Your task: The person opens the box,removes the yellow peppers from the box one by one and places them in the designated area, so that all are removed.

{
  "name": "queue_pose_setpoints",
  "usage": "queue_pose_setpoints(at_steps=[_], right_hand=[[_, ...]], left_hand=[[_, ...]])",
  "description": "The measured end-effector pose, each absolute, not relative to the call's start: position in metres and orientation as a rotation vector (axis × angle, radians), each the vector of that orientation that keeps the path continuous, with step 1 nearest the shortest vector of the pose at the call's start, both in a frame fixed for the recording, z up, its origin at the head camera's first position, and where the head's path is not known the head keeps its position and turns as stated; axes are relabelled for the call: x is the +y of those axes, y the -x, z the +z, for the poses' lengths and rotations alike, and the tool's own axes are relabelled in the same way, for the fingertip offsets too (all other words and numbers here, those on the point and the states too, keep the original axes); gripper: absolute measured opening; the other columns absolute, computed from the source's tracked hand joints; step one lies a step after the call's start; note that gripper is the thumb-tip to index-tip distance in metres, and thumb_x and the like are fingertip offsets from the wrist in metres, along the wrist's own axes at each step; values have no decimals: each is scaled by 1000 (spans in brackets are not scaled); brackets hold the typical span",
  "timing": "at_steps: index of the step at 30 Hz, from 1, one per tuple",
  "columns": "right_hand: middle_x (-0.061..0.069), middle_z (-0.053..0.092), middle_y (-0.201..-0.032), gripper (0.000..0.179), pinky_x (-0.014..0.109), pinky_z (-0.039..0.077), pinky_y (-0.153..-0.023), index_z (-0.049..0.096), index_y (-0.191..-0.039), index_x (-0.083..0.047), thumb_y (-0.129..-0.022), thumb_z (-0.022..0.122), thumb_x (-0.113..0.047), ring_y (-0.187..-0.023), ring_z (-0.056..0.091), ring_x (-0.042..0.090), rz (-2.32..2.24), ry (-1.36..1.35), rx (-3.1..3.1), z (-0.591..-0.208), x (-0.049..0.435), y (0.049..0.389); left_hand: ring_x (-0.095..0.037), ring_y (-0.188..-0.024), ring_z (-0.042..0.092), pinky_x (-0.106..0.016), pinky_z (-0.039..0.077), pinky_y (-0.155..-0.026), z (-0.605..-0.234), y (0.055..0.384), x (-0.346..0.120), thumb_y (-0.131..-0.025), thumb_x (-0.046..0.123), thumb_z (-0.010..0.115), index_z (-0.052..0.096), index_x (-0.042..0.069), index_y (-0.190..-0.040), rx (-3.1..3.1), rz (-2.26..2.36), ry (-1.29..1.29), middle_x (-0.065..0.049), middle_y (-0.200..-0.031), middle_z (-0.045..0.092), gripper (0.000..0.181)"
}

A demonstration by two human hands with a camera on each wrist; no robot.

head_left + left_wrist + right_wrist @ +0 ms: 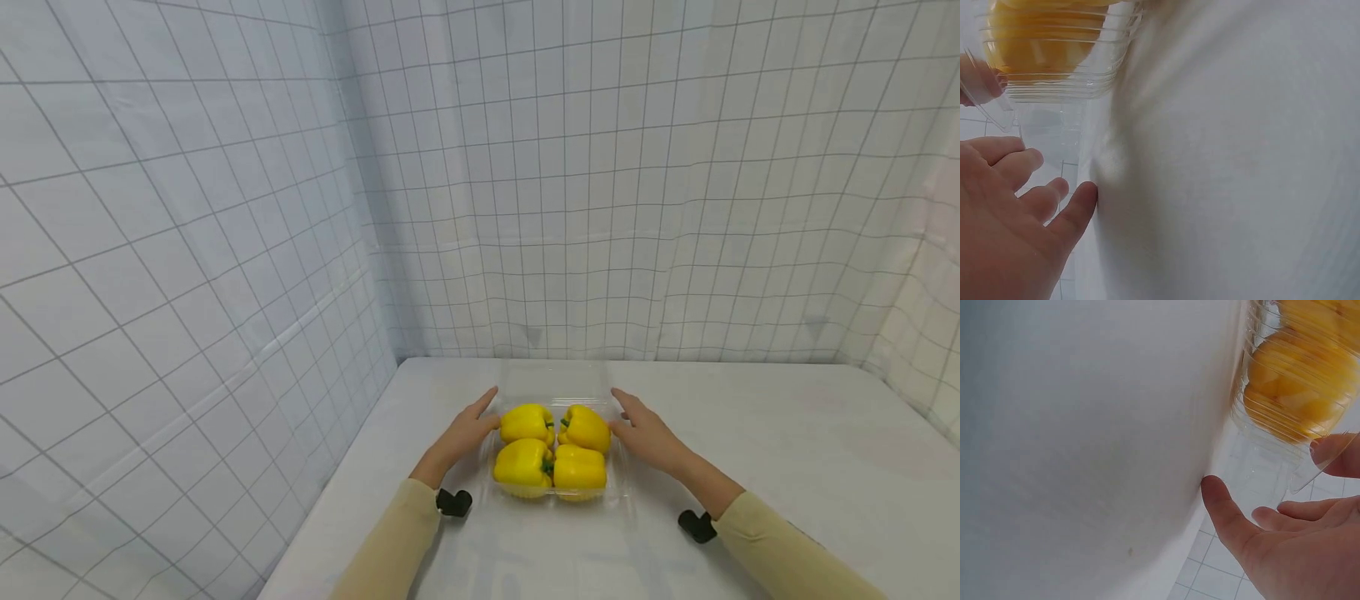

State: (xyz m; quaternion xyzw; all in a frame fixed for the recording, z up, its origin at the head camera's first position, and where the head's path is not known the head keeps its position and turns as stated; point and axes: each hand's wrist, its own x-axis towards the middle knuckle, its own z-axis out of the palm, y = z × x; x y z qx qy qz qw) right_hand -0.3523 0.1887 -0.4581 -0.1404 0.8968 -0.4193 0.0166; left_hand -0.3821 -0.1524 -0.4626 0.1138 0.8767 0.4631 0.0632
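Note:
Several yellow bell peppers sit in a clear plastic clamshell box (618,492) on the table; one front pepper (580,472) lies beside another (521,467), with more behind. The transparent lid (555,380) is folded back, away from the person. My left hand (459,437) is at the box's left side and my right hand (652,437) at its right, both with fingers spread and extended forward. In the left wrist view, the thumb (984,80) is at the rim corner. The right wrist view has the other thumb (1338,455) at the rim, little finger by the tabletop.
A white table (757,433) lies under the box. White grid-patterned cloth (562,183) hangs behind it, and another sheet (187,250) rises along the left side. Black wrist mounts (454,502) stick inward from both forearms.

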Motion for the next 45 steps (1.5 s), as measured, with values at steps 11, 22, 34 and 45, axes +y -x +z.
queue_pose_setpoints(at_steps=[11, 22, 34, 45], right_hand=[[29, 24, -159, 62, 61, 41, -103, 23, -158, 1, -106, 47, -22, -137, 38, 50, -1271, 445, 2794, -455, 189, 349], [23, 40, -152, 59, 67, 34, -105, 42, -151, -8, -96, 64, -11, -138, 38, 47, -1191, 677, 2987, -447, 190, 340], [13, 49, -145, 71, 61, 46, -97, 55, -143, -21, -80, 78, 0, -127, 51, 38, -877, 945, 3129, -441, 175, 335], [18, 45, -148, 74, 61, 46, -98, 58, -141, -24, -76, 83, 1, -129, 48, 41, -728, 996, 3141, -439, 166, 335]], left_hand=[[-33, -151, 20, -58, 19, -117, -464, 383, -153, -96, 29, 52, 27, 22, -161, 2585, 1483, -383, -6, -165, 23, 71], [-42, -143, 34, -57, 38, -108, -463, 365, -152, -101, 19, 56, 25, 14, -161, 2457, 1710, -273, -22, -160, 30, 68], [-39, -142, 38, -54, 39, -106, -459, 335, -146, -92, 12, 60, 30, 16, -160, 2366, 1824, -201, -19, -157, 38, 74], [-40, -141, 38, -54, 38, -109, -465, 307, -148, -89, 10, 64, 32, 19, -159, 2237, 1915, -193, -16, -159, 36, 78]])
